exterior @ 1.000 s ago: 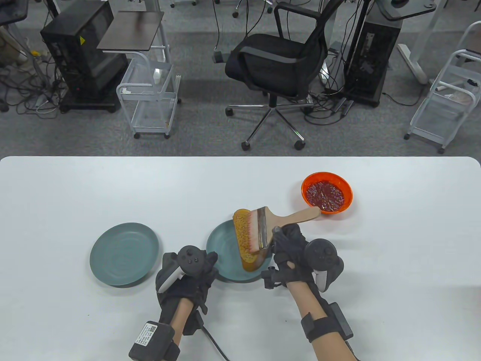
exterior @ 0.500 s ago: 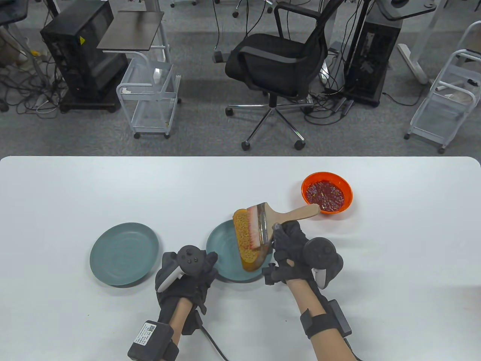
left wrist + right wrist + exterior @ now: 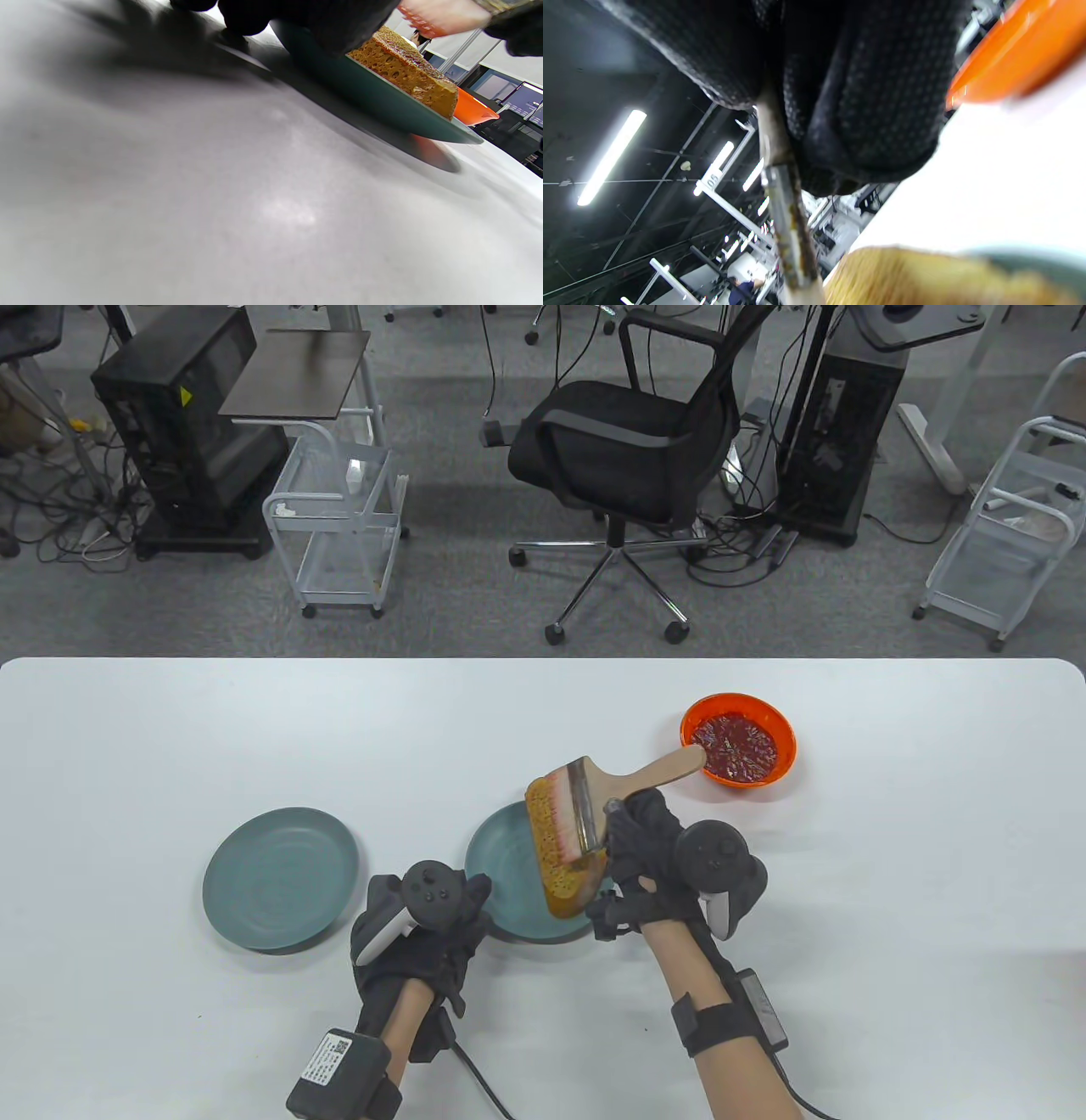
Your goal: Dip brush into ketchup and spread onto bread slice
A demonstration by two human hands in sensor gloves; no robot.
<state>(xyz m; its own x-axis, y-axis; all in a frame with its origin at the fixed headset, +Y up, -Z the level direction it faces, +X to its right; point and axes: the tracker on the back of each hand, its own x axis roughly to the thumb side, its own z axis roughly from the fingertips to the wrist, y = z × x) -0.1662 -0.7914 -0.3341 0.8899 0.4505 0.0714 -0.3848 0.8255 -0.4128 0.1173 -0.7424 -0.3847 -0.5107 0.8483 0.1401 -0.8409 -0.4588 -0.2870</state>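
Note:
A brown bread slice lies on a teal plate near the table's front middle. My right hand grips the wooden handle of a wide flat brush; its reddish bristles rest on the slice's far part. An orange bowl of ketchup stands behind and to the right, with the handle's end at its rim. My left hand rests at the plate's front left rim; its fingers are hidden. The left wrist view shows the slice on the plate. The right wrist view shows the brush's metal ferrule and the slice.
A second, empty teal plate sits to the left of my left hand. The white table runs wide on both sides. An office chair and carts stand on the floor beyond the far edge.
My right hand has drawn the brush leftward and slightly away across the slice, and the handle has tilted more. My left hand and the plate have not moved.

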